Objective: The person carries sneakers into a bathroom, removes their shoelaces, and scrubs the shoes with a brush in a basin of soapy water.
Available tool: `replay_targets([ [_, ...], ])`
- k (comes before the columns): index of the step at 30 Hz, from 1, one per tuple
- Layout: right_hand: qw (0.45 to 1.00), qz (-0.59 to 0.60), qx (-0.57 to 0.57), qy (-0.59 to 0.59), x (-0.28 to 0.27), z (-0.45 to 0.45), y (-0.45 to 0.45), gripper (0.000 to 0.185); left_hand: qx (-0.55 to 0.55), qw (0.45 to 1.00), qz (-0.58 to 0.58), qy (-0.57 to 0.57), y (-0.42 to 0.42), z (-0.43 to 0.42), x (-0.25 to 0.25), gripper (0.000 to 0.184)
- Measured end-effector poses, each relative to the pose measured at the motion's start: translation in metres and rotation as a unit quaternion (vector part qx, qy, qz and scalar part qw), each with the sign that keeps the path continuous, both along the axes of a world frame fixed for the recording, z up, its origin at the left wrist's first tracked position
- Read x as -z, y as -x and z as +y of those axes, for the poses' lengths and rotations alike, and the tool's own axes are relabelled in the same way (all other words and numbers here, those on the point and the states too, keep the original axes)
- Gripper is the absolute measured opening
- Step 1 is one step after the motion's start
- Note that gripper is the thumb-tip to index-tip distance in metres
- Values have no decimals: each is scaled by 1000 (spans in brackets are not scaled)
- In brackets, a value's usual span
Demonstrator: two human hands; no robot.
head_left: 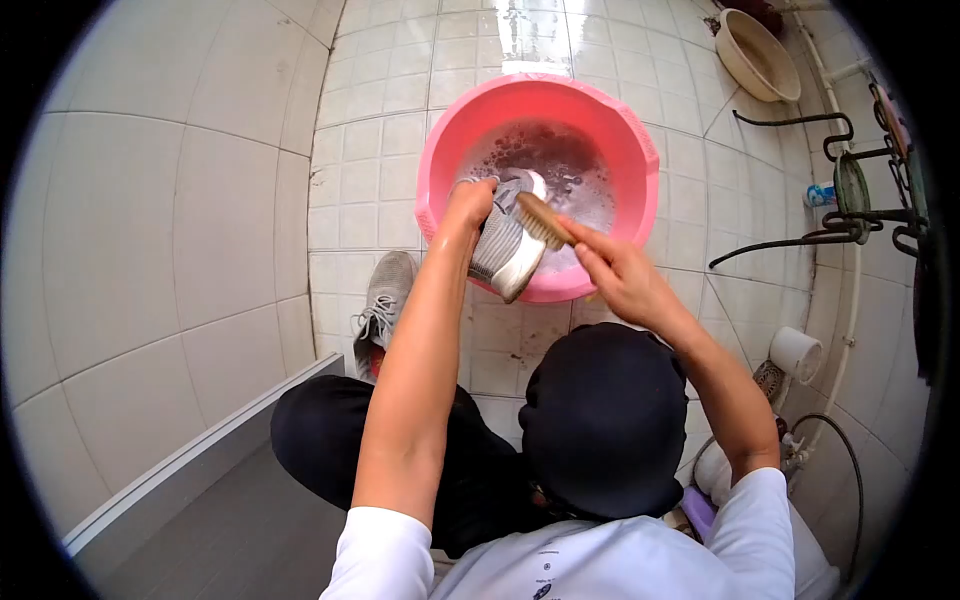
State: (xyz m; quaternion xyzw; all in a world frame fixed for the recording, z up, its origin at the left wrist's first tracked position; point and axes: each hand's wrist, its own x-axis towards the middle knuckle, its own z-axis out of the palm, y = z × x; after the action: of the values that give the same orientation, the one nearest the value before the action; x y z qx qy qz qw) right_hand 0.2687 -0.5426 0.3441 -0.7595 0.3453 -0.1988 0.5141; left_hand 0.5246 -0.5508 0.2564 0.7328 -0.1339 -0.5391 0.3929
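My left hand (468, 208) is closed on a grey knitted sneaker (497, 240) with a white sole, holding it tilted over the near side of a pink basin (640, 180). Closed round the handle of a scrubbing brush (541, 218), my right hand (622, 272) keeps its bristles at the sneaker's white sole edge. Foamy, greyish water (545, 150) lies in the basin. The toe and inner part of the sneaker are partly hidden by my left hand. Another grey sneaker (388, 290) with laces stands on the tiles left of the basin.
A beige basin (745, 55) leans at the far right by the wall pipe. A dark metal rack (850, 190) juts out on the right. A white toilet-roll-shaped container (796, 355) and a hose (850, 440) are nearby. A raised sill (200, 450) runs along the lower left.
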Motion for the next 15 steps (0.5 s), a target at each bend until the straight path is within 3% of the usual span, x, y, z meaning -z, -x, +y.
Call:
replay_targets([
  [1, 997, -52, -9, 62, 2, 7, -6, 42, 8, 1000, -17, 2, -5, 1, 3, 31],
  [2, 999, -3, -10, 41, 5, 4, -12, 42, 19, 999, -35, 2, -6, 0, 4, 31],
  [4, 996, 92, -2, -4, 14, -12, -25, 42, -24, 998, 64, 9, -10, 7, 2, 30],
  [5, 992, 126, 20, 23, 24, -24, -33, 43, -41, 993, 113, 15, -9, 7, -1, 30],
  [7, 976, 195, 58, 77, 38, -46, -46, 44, -36, 993, 103, 32, -3, 3, 2, 31],
  [10, 992, 74, 12, 104, 36, -44, -39, 45, -23, 996, 77, 46, -6, -2, 16, 34],
  [14, 997, 65, -27, -26, -24, 0, -15, 43, -19, 999, 45, -1, -9, 1, 6, 33],
  [15, 997, 77, -31, -5, -21, 0, -18, 44, -9, 1000, 29, -2, -7, -1, 4, 32],
])
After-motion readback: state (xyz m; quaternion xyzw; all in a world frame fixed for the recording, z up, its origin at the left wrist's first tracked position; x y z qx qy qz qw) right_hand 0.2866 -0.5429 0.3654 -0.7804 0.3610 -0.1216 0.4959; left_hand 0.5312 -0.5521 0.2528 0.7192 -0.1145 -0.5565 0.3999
